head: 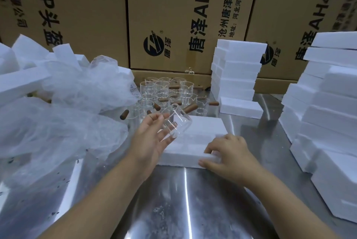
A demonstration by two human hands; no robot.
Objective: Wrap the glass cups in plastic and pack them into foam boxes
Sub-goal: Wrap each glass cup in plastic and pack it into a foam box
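My left hand [152,138] holds a clear glass cup [178,120] with a brown wooden handle, tilted on its side just above the left end of a white foam box [201,132]. The fingers curl round the cup's wall. My right hand [226,153] rests on the box's near right corner, fingers bent over its edge. The box lies flat on the metal table [173,200]. Behind it stand several more glass cups [166,92] with wooden handles. Heaped clear plastic bags [63,115] lie to the left.
Stacks of white foam boxes stand at the back [235,72] and along the right [328,107]. Loose foam pieces [23,64] top the plastic heap on the left. Large cardboard cartons [173,16] wall off the back.
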